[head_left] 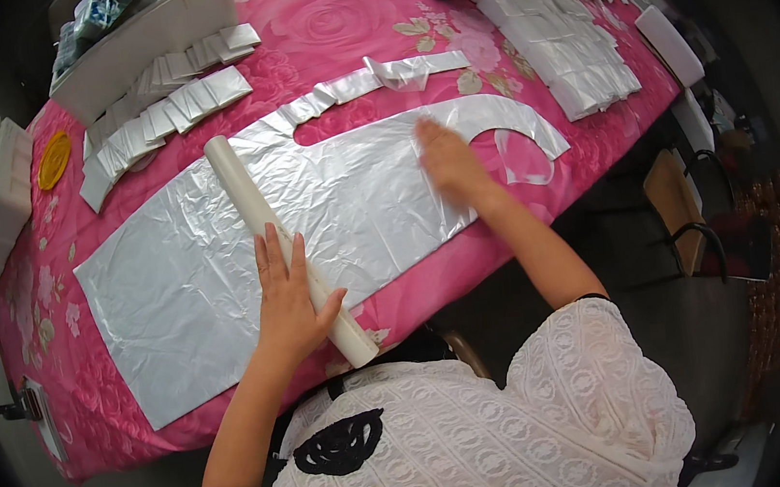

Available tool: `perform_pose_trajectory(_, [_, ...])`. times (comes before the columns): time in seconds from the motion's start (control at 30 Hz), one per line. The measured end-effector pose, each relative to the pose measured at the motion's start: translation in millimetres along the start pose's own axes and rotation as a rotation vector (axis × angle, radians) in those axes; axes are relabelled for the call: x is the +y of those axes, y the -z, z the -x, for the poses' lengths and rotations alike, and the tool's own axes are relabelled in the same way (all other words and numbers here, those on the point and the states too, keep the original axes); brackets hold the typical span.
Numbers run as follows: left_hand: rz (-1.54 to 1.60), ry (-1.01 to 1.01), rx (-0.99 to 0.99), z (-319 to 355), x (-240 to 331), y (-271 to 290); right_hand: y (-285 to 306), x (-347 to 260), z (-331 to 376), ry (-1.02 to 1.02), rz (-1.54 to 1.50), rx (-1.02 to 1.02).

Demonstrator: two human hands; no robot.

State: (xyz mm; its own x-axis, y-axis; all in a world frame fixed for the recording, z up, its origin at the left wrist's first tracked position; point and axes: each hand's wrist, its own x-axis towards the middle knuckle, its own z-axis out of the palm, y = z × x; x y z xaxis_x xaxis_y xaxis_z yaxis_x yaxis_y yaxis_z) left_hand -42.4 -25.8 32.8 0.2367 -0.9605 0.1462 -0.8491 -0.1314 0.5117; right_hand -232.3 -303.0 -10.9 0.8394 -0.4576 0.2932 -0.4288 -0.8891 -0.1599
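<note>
Bag (175, 318) lies flat on counter (314, 19), tube (242, 184) across it. Left hand (288, 300): grip spread open, resting on tube's near half. Right hand (446, 161), blurred, at bag's right part; I cannot tell its grip.

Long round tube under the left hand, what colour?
The long tube is off-white, best seen in the head view.

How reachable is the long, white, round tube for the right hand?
Probably yes: only flat, silvery plastic sheeting lies between the right hand and the tube, whose upper end is bare; the left hand covers just part of it.
</note>
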Motion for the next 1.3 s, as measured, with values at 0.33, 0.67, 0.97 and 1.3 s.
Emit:
perform_pose_trajectory(0.33, [-0.025, -0.044, 0.010, -10, 14, -8, 37, 121, 37, -0.390, 0.356, 0.378])
perform_pose_trajectory(0.67, [0.269, -0.065, 0.117, -6, 25, 0, 60, -100, 3, -0.103, -0.333, 0.441])
perform_pose_trajectory(0.97, [1.122, 0.705, -0.177, 18, -58, 52, 67, -226, 31, 0.140, -0.694, 0.093])
perform_pose_trajectory(1.3, [0.721, 0.972, -0.151, 69, -155, 140, 62, -221, 63, -0.382, -0.362, -0.619])
